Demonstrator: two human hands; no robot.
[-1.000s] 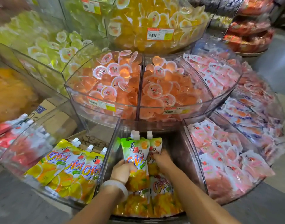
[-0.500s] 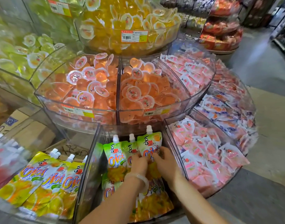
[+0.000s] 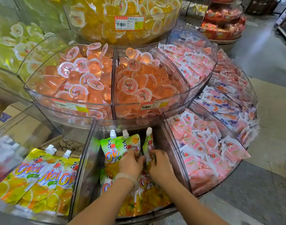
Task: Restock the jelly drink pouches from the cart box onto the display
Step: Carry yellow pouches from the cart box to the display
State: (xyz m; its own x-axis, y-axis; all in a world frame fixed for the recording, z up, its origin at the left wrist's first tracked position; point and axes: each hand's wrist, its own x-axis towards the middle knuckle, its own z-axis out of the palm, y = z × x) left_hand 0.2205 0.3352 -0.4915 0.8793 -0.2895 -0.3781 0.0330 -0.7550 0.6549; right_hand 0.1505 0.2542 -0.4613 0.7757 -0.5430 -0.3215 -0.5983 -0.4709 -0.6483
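**Both hands among upright pouches in the near compartment**

Here, both hands reach into the clear acrylic compartment [image 3: 83, 159] at the near middle of the tiered display. The left hand [image 3: 131, 164], with a pale band at the wrist, curls its fingers onto the middle pouch [image 3: 132, 143] of three standing pouches; the right hand [image 3: 161, 166] pinches the lower part of the right pouch [image 3: 149, 143], which stands turned nearly edge-on. The left pouch [image 3: 109, 150] stands just beside them, untouched. All three lean against the far wall, white caps up — more pouches lie flat beneath the forearms. To the left, a neighbouring compartment holds lemon pouches [image 3: 41, 179]. Farther back, one tier up, sit orange jelly cups [image 3: 90, 78]; to the right, pink sachets [image 3: 204, 151].
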